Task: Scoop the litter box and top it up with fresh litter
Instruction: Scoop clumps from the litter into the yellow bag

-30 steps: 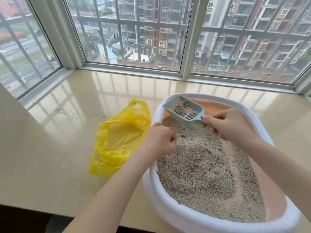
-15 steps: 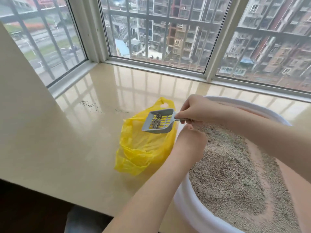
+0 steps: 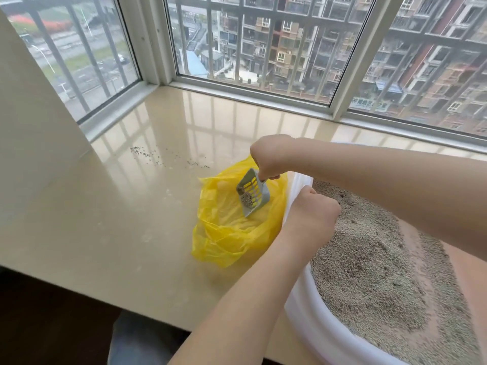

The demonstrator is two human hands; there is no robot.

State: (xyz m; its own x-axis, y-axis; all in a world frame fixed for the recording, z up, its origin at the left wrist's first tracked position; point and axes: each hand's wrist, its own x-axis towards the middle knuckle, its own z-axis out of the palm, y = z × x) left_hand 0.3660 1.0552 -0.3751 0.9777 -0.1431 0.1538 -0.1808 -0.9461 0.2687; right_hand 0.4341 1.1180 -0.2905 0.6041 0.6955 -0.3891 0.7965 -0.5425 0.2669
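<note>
The scoop [image 3: 252,193] was held by its handle in the right hand [image 3: 271,159], fingers curled tight around it, and was tipped mouth-down inside the open top of the yellow bag [image 3: 224,233]. A small clump of soiled litter [image 3: 246,200] was seen lying against the slotted floor of the scoop, near its lower lip and not yet dropped.

The left hand [image 3: 309,219] was closed at the rim of the litter box [image 3: 311,327], just beside the bag's near edge. Whether the bag's plastic was pinched in that grip, or only the rim, could not be told.

Several risks were judged from this position. The bag was thin and slack, and lay slumped on the stone window ledge [image 3: 118,219] with nothing stiff to hold its mouth wide; if the near edge were released or sagged, the clump could be tipped onto the ledge instead. A scatter of stray grains [image 3: 147,154] was already visible on the ledge beyond the bag, so spillage here was plainly possible. A quick shake of the scoop could also send granules over the bag's far lip.

As for contents, the litter box was seen to hold a shallow, uneven bed of grey-brown granules [image 3: 374,272], with bare pinkish floor showing along the right side. The bag's interior appeared nearly empty where it was visible. No supply of fresh litter was in view, so the topping-up was judged not yet begun.
</note>
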